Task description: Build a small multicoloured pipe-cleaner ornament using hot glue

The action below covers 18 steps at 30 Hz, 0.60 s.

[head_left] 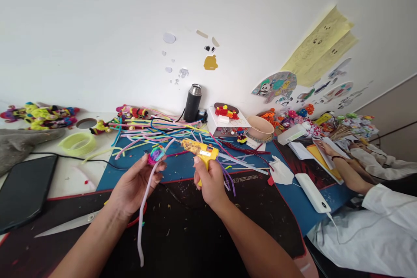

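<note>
Between the thumb and fingers of my left hand (135,184) is a small multicoloured coil of pipe cleaner (157,153), pink, green and blue. A pale lilac pipe cleaner (145,195) runs from it, one end hanging down past my wrist and a short end pointing up to the right. My right hand (212,182) grips a yellow glue gun (202,151), its stained nozzle pointing left, close to the short lilac end. Whether nozzle and pipe cleaner touch I cannot tell. Beneath my left forearm lie scissors (70,224), their handles partly hidden.
Loose pipe cleaners (153,128) spread across the blue mat behind my hands. A black flask (193,103), a white box (224,120) and a beige bowl (260,128) stand near the wall. A phone (28,191) lies left. To the right sits another person (374,217), beside a white power bank (312,193).
</note>
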Tool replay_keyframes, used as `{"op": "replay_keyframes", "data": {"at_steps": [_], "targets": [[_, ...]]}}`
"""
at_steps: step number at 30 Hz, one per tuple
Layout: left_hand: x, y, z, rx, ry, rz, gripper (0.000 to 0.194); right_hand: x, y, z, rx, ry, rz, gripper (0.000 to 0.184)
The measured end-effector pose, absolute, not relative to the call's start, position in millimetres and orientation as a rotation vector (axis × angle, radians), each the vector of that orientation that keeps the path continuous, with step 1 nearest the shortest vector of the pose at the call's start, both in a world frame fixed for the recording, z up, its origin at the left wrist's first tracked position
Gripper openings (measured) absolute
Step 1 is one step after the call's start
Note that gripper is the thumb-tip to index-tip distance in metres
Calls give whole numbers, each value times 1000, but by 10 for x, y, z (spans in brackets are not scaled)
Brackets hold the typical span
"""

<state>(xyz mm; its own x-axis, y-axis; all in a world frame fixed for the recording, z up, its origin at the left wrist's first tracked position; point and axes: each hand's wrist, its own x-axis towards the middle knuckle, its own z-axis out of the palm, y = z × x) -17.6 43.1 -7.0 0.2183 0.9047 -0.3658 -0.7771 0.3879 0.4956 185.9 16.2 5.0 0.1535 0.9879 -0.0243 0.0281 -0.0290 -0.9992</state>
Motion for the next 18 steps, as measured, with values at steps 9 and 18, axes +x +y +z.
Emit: {"op": "replay_keyframes", "data": {"at_steps": [9, 18], "targets": [[-177, 426, -48, 187, 671, 1172, 12, 1851, 150, 41, -1310, -1112, 1131, 63], [-174, 424, -34, 205, 684, 1168, 13, 1831, 149, 60, -1309, -1104, 1144, 63]]}}
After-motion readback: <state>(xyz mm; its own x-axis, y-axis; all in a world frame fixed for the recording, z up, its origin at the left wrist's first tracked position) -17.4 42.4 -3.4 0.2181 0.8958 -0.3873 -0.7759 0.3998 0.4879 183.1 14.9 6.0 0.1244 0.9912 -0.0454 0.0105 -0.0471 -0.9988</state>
